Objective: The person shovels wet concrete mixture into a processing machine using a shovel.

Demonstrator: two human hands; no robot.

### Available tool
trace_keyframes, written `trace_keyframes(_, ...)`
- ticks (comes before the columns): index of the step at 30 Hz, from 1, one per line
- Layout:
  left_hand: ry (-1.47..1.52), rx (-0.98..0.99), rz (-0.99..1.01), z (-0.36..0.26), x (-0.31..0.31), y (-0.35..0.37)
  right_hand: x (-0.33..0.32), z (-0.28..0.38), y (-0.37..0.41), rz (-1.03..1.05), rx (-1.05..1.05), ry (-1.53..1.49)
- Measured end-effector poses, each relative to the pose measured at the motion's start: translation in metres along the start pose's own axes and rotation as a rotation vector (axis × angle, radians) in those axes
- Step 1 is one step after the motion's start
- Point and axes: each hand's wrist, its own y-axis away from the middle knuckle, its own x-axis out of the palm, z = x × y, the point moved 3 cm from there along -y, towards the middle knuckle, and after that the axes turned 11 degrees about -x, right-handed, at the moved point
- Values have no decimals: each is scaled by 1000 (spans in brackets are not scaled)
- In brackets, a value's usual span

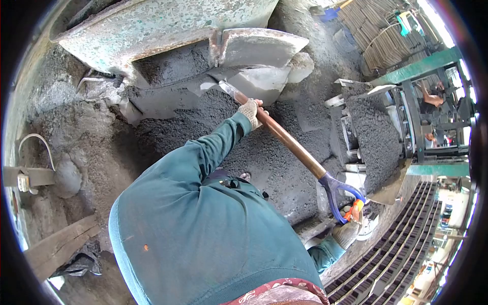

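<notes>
A shovel with a brown wooden shaft [295, 146] runs diagonally across the view. My left hand [251, 113], in a knitted glove, is wrapped round the shaft near the blade end. At the other end, my right hand [349, 229], also gloved, is closed on the blue and orange D-shaped handle [330, 195]. The metal blade lies partly in dark, crumbly grey material [203, 114], beneath the opening of a large worn metal container [168, 28]; its tip is hidden.
More grey material [376, 142] is heaped in a green-framed machine [432, 68] at right. People are partly visible beyond it. Rows of dark blocks [396, 244] stand at lower right. A wooden beam [63, 244] juts in at lower left. Stacked boards [378, 35] are at upper right.
</notes>
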Motion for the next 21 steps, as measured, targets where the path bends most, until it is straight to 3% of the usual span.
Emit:
trace_keyframes(3,-15,16,48,10,-11,18,-1,18,24,-4,-15,78)
trace_keyframes(7,-42,-193,39,51,-51,46,-27,56,58,3,-34,146)
trace_keyframes(10,21,-238,-106,86,-104,51,-35,63,88,33,-245,255)
trace_keyframes(12,52,-328,-160,105,-168,31,-39,60,103,94,-408,627)
trace_keyframes(13,53,-376,-192,108,-195,32,-36,50,116,57,-418,564)
trace_keyframes(14,-34,-366,-280,104,-219,41,-14,66,129,246,-719,902)
trace_keyframes(16,-137,-376,-407,87,-275,38,-6,45,153,336,-558,729)
trace_keyframes(17,-196,-367,-449,76,-307,28,2,43,162,472,-664,811)
trace_keyframes(21,-254,-226,-600,33,-393,20,-16,10,186,617,-664,874)
